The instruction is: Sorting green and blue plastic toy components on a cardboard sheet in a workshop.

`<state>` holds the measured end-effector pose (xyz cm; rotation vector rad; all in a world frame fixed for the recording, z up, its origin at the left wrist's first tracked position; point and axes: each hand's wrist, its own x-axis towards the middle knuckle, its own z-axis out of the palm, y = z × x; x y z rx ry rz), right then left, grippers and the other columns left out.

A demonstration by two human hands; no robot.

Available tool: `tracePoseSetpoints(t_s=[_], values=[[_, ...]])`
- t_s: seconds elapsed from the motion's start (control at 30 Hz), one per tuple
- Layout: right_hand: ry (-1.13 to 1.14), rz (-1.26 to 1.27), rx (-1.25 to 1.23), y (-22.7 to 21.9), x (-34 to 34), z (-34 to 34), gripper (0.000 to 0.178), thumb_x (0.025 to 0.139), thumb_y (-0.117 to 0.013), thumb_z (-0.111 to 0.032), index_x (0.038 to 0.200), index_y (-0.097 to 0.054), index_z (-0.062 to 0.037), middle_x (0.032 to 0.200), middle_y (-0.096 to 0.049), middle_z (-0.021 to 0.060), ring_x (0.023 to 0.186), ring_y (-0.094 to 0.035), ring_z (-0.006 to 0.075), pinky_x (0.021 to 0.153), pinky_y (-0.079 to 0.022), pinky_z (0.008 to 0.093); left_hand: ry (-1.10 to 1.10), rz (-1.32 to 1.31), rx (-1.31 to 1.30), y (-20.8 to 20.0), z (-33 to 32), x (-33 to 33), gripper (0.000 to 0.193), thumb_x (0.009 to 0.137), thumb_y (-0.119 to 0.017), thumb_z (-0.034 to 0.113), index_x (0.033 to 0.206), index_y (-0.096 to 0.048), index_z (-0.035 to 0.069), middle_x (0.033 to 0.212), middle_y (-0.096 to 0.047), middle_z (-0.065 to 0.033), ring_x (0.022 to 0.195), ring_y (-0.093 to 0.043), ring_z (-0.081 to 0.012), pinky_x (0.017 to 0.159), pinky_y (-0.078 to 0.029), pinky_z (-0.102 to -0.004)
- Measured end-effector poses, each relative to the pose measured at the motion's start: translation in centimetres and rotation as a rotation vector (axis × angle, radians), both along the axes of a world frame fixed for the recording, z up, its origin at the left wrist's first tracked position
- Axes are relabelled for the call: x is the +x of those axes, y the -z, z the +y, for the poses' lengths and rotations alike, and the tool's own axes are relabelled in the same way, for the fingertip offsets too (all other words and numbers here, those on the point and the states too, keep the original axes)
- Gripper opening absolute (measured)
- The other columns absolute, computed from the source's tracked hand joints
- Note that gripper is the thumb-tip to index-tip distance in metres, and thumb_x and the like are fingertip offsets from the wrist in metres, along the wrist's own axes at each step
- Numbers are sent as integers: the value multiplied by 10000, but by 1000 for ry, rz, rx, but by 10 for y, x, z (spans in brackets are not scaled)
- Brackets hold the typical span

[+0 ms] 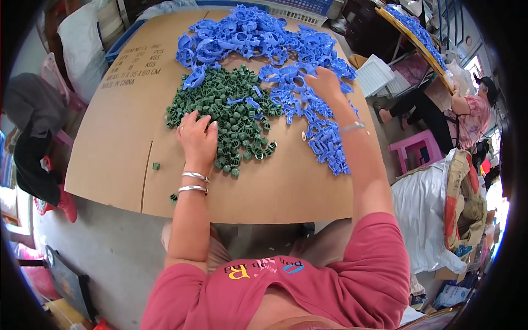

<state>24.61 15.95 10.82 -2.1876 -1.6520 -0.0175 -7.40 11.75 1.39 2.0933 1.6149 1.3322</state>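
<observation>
A broad heap of small dark green plastic pieces (220,102) covers the middle of a cardboard sheet (110,148). My left hand (198,137) rests at the heap's near left edge, fingers spread and touching the green pieces. Behind and to the right lie many blue moulded plastic parts (242,36), some ring-shaped. Over the right part of these, my right hand (325,85) is bent with its fingers curled in; what they hold, if anything, is hidden. A smaller strip of slim blue pieces (327,146) runs toward me below that hand. A few blue bits sit on the green heap.
Two stray green pieces, one of them a small cube (156,166), lie left of the heap. On the right, a person (467,113) sits by another table with blue parts (412,27). A pink stool (415,146) and white sacks (421,203) stand nearby.
</observation>
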Motion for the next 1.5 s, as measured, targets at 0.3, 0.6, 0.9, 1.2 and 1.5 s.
tracePoseSetpoints(t_s=[0.3, 0.6, 0.9, 1.2, 1.5], values=[[-50, 424, -287, 31, -5, 101, 990, 613, -660, -501, 1342, -186, -26, 1363, -242, 191, 1271, -216, 315, 1008, -240, 404, 28, -56, 2, -2, -2, 2, 212, 732, -612, 191, 898, -630, 60, 1090, -534, -151, 1092, -435, -325, 930, -270, -436], [-90, 290, -467, 35, 7, 125, 865, 571, -687, -344, 1305, -315, -76, 1328, -336, 154, 1229, -309, 290, 952, -297, 410, 62, -89, -5, -5, -3, 8, 218, 728, -614, 187, 904, -626, 60, 1100, -527, -156, 1087, -435, -320, 926, -275, -437], [-286, -58, -651, 29, -16, 133, 692, 541, -680, -241, 1188, -451, -158, 1160, -499, 130, 1067, -467, 311, 851, -391, 422, 2, -25, 88, -9, -4, 2, 204, 706, -639, 128, 878, -632, 17, 1055, -551, -185, 1011, -501, -306, 845, -411, -369], [-275, 344, 35, 2, 3, 77, 461, 575, -625, -112, 1022, -517, -145, 994, -500, 93, 873, -545, 259, 738, -444, 336, 49, -163, 15, -6, 0, 7, 208, 716, -627, 163, 885, -624, 42, 1054, -543, -155, 1043, -458, -319, 896, -319, -426], [-777, 1702, 401, -30, 27, -50, 478, 650, -520, -64, 1116, -418, -101, 1085, -474, 142, 820, -557, 360, 570, -503, 453, 9, -95, 71, -2, 6, 7, 216, 707, -626, 152, 872, -629, 12, 1047, -544, -195, 996, -492, -332, 856, -394, -399]])
